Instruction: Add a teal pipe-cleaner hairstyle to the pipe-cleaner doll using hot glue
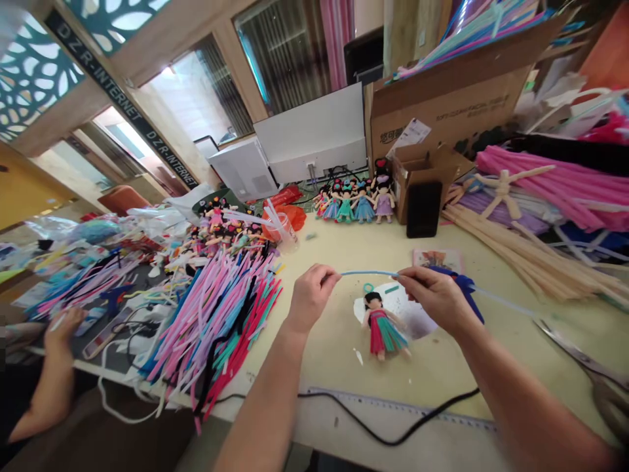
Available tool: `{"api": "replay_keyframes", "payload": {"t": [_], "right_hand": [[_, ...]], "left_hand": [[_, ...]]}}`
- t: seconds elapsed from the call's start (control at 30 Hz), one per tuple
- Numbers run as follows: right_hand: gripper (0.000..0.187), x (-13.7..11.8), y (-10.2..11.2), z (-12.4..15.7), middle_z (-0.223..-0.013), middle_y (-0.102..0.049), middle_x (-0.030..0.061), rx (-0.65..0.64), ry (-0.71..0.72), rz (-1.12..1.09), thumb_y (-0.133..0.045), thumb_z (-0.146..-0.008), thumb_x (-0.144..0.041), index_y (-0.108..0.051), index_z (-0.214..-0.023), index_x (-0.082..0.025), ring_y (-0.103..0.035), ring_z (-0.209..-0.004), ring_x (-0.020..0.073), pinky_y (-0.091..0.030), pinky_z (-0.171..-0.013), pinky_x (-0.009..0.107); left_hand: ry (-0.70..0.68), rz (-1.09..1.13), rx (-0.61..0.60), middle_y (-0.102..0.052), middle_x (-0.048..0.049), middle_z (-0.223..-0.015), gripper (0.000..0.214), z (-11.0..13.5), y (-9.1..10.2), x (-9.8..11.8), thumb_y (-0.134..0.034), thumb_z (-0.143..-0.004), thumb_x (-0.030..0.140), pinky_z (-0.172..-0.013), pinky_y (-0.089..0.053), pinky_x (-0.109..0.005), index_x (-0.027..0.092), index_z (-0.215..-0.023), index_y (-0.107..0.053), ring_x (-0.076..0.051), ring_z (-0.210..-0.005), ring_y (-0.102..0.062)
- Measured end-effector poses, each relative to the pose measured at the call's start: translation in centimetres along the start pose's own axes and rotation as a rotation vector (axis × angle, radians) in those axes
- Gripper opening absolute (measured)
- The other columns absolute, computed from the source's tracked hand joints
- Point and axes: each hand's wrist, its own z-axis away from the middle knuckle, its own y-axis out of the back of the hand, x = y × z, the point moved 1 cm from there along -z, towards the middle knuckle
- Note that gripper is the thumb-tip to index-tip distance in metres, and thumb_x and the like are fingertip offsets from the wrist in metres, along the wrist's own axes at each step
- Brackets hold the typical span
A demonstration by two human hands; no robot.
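Blue stem (369,272) slightly bowed; left hand (314,293), right hand (435,295): grips pinched at ends; pull evenly, avoid kinks.

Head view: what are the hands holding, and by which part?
A thin blue strip: the left hand pinches it at or near one end, the right hand at or near the other.

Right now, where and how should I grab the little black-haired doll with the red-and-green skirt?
I'd pinch the doll at its waist from above, on the near side: it lies flat, the skirt widens toward you, and the thin blue strip between left hand and right hand shows past its head.
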Motion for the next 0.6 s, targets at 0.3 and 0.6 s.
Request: {"api": "replay_keyframes", "payload": {"t": [0.3,0.6], "right_hand": [[0.028,-0.5,-0.1,0.1,-0.085,-0.074,0.0051,-0.13,0.118,0.366,-0.046,-0.086,-0.033,-0.071,-0.087,-0.022,-0.067,-0.079,0.0208,-0.048,-0.067,0.029],[0.029,-0.4,-2.3,1.0,-0.09,-0.072,0.0055,-0.183,0.165,0.448,-0.039,-0.093,-0.034,-0.064,-0.1,-0.021,-0.066,-0.081,0.0197,-0.046,-0.069,0.029]], "left_hand": [[0.421,0.584,0.158,-0.048,0.0055,-0.054,0.027,-1.0,-1.7,-3.2,-0.067,-0.074,0.043,-0.049,-0.034,-0.019,0.017,-0.071,-0.058,-0.007,-0.05,-0.042],[0.452,0.575,-0.019,-0.056,0.0025,-0.057,0.027,0.5,-4.8,-3.0,-0.066,-0.074,0.042,-0.051,-0.039,-0.02,0.016,-0.073,-0.06,-0.009,-0.052,-0.049]]}}
